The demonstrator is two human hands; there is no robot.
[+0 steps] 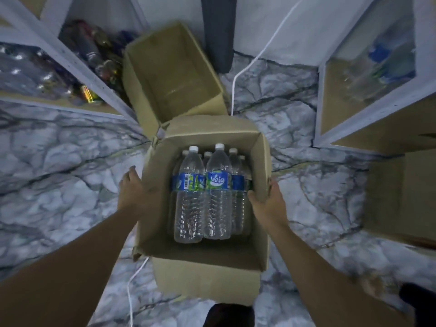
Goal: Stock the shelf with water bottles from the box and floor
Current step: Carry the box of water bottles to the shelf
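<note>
An open cardboard box (203,256) stands on the marble-patterned floor below me. Inside it stand several clear water bottles (191,197) with white caps and blue-green labels, packed toward the far side. My left hand (133,190) lies against the outside of the box's left wall with its fingers extended. My right hand (266,199) grips the box's right wall, thumb inside next to the bottles and fingers outside. The shelf (368,114) at the right holds blurred blue-labelled bottles (389,64) on its lower level.
An empty open box (151,74) lies just behind the full one. A shelf at the left (63,55) holds dark cans and bottles. Another cardboard box (401,199) stands at the right. A white cable (236,79) runs across the floor. A dark post (218,31) stands at the back.
</note>
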